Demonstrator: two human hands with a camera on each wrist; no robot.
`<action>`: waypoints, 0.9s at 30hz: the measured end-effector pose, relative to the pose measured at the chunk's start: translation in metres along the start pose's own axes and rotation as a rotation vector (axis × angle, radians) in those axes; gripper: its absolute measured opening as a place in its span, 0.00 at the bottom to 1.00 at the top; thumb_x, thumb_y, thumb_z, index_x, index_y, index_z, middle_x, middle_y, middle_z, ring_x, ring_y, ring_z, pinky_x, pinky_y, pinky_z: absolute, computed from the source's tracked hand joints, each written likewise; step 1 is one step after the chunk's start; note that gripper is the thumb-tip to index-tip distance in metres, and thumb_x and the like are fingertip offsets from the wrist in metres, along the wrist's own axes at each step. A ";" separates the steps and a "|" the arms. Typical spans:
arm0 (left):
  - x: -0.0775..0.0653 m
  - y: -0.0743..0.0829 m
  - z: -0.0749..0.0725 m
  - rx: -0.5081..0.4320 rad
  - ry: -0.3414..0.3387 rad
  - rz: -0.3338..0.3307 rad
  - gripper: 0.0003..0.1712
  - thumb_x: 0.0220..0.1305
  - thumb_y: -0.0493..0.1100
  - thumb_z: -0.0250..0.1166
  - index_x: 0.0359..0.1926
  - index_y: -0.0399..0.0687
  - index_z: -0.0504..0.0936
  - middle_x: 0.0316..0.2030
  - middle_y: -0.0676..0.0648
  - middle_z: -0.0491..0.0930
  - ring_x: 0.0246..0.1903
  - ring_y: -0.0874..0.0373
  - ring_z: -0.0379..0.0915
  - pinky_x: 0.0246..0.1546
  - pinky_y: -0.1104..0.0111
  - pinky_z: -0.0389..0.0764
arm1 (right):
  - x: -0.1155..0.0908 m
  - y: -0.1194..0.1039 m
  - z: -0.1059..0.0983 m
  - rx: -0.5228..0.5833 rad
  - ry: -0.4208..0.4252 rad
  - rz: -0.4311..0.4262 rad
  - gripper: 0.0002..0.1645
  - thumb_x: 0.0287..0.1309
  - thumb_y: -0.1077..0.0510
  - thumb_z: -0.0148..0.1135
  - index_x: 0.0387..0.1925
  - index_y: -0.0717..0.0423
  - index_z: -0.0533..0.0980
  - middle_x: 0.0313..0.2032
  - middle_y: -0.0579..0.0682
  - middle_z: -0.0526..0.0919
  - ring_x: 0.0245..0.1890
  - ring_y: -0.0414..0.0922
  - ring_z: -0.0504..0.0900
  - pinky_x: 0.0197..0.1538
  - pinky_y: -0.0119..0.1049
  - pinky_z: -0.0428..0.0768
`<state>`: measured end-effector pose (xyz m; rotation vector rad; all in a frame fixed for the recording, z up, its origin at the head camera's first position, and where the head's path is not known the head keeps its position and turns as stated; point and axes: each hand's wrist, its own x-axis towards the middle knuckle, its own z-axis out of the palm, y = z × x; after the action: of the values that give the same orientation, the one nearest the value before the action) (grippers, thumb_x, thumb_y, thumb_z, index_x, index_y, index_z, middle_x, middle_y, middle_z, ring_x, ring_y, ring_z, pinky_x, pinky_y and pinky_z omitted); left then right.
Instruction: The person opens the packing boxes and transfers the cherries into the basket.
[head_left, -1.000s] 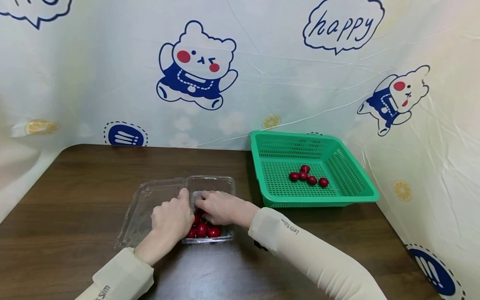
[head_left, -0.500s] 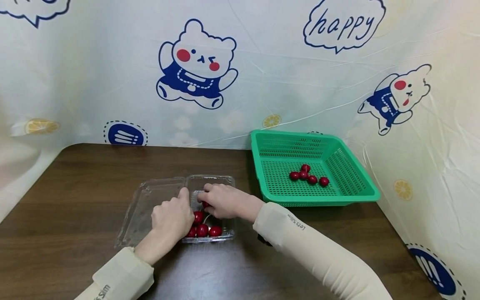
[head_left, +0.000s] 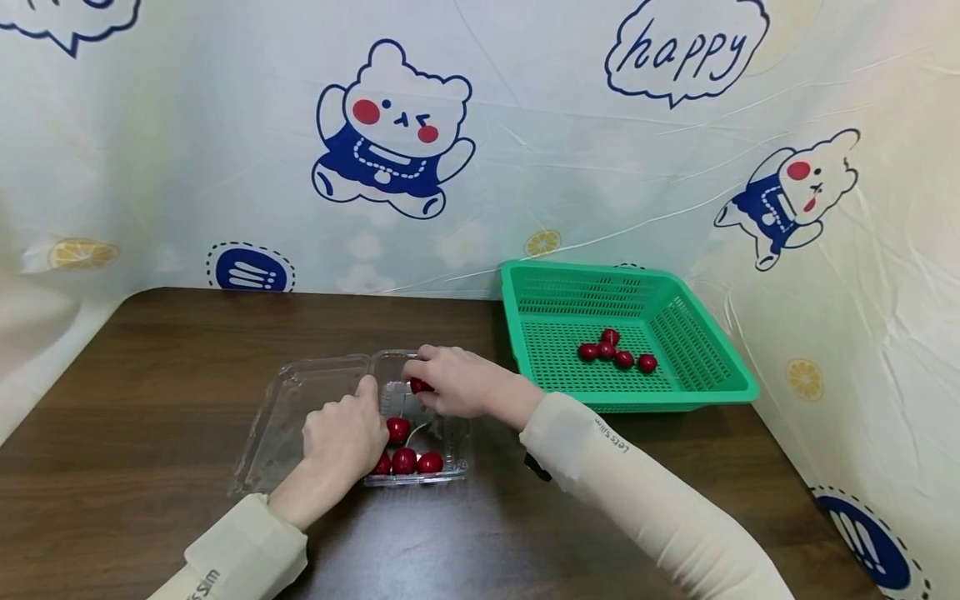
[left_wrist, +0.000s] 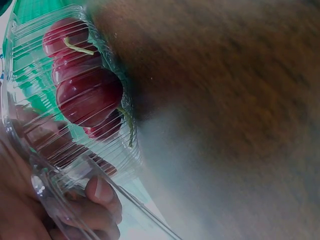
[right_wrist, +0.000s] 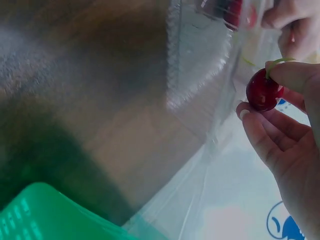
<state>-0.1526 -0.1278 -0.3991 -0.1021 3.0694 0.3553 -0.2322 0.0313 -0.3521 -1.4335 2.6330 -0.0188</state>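
Note:
My right hand (head_left: 461, 382) pinches a dark red cherry (right_wrist: 262, 91) with a green stem between thumb and fingers, over the back of a clear plastic clamshell box (head_left: 416, 481). The box lies open on the table, its lid (head_left: 281, 400) folded out to the left. My left hand (head_left: 347, 437) grips the box along its hinge side; the left wrist view shows fingers (left_wrist: 102, 192) curled at the plastic. Several cherries (head_left: 404, 461) sit near the front of the box, partly hidden by the left hand in the head view. Through the ribbed wall, cherries (left_wrist: 89, 97) show up close.
A green slotted plastic basket (head_left: 630, 402) stands at the back right of the brown table (head_left: 150, 400), with several cherries (head_left: 624, 360) on its floor. A printed cloth (head_left: 525, 150) with cartoon bears hangs behind and beside the table.
My right hand has risen from among the cherries toward the back right of the box, lifting one cherry. The left hand has stayed put on the box.

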 end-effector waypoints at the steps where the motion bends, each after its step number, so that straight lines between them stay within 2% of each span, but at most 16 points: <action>1: 0.000 0.000 0.000 0.001 0.000 -0.002 0.10 0.64 0.42 0.54 0.40 0.39 0.66 0.21 0.37 0.78 0.17 0.43 0.74 0.19 0.53 0.73 | 0.000 0.001 -0.002 0.004 0.002 0.008 0.16 0.65 0.55 0.61 0.53 0.51 0.77 0.45 0.49 0.80 0.37 0.41 0.81 0.45 0.29 0.81; 10: 0.000 0.000 0.000 -0.010 0.003 -0.003 0.10 0.64 0.41 0.53 0.38 0.39 0.65 0.23 0.35 0.80 0.20 0.40 0.77 0.18 0.52 0.72 | -0.003 0.009 -0.016 0.006 0.063 0.036 0.17 0.65 0.55 0.61 0.55 0.49 0.77 0.46 0.50 0.80 0.40 0.42 0.83 0.48 0.33 0.82; 16: -0.001 0.000 0.000 -0.011 0.002 -0.007 0.10 0.64 0.41 0.54 0.38 0.39 0.65 0.22 0.35 0.79 0.19 0.41 0.76 0.18 0.53 0.72 | -0.008 0.015 -0.021 0.009 0.112 0.044 0.15 0.65 0.55 0.61 0.53 0.49 0.78 0.45 0.50 0.81 0.39 0.43 0.82 0.46 0.34 0.82; 27: 0.000 0.001 0.001 -0.014 0.004 -0.009 0.08 0.63 0.41 0.52 0.37 0.40 0.64 0.25 0.33 0.80 0.21 0.39 0.78 0.18 0.52 0.71 | -0.020 0.032 -0.032 0.063 0.171 0.095 0.17 0.63 0.55 0.63 0.53 0.51 0.78 0.46 0.51 0.81 0.41 0.44 0.83 0.47 0.35 0.82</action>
<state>-0.1522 -0.1267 -0.4002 -0.1172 3.0698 0.3761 -0.2527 0.0638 -0.3206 -1.3415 2.8054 -0.2222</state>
